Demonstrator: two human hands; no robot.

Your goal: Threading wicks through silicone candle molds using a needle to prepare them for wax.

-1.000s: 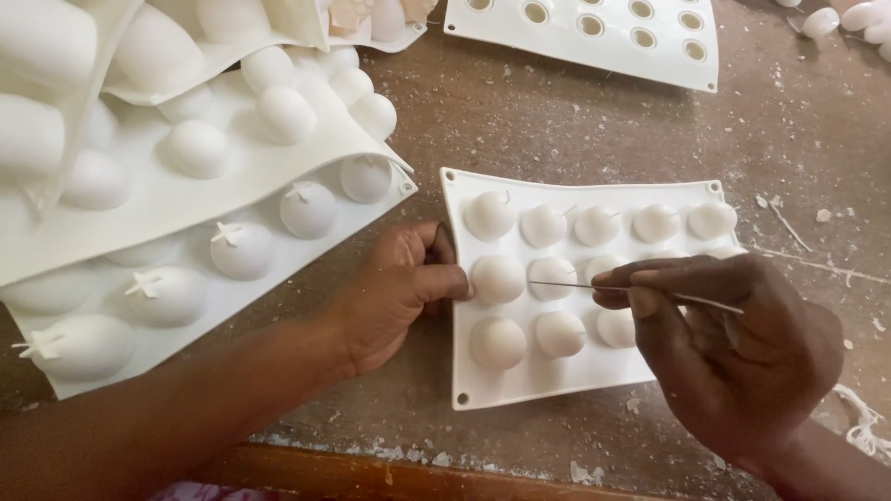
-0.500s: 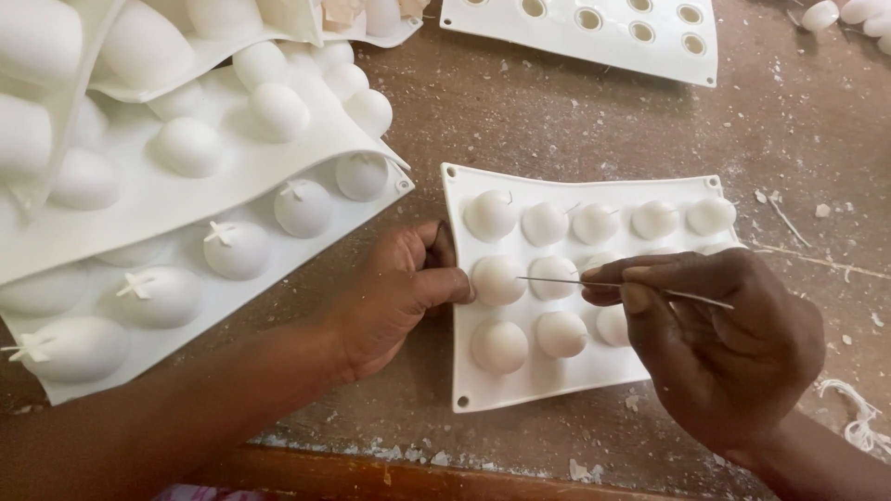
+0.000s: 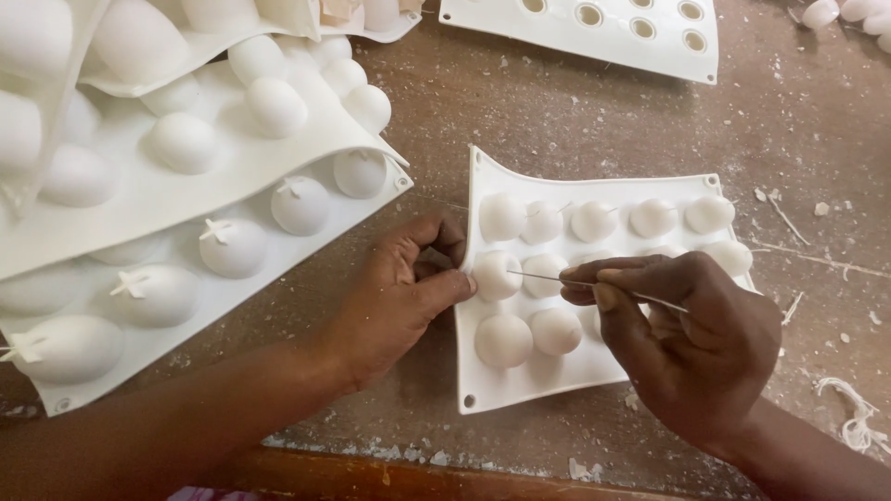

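A white silicone mould (image 3: 520,371) with rows of round domes lies on the wooden table in front of me. My left hand (image 3: 394,297) pinches the mould's left edge, thumb against the leftmost dome of the middle row (image 3: 497,274). My right hand (image 3: 691,343) holds a thin metal needle (image 3: 566,280) between thumb and fingers. The needle lies nearly level and its tip touches that same dome. The hand covers the domes at the lower right of the mould.
Larger white moulds (image 3: 186,213) with egg-shaped domes are stacked at the left, overlapping each other. Another mould with open round holes (image 3: 594,37) lies at the top. Small white pieces (image 3: 835,11) sit top right. Wax crumbs and string bits (image 3: 849,408) litter the table.
My right hand has shifted left with the needle, bringing its tip onto the leftmost middle dome. The left hand has kept its pinch on the mould edge.
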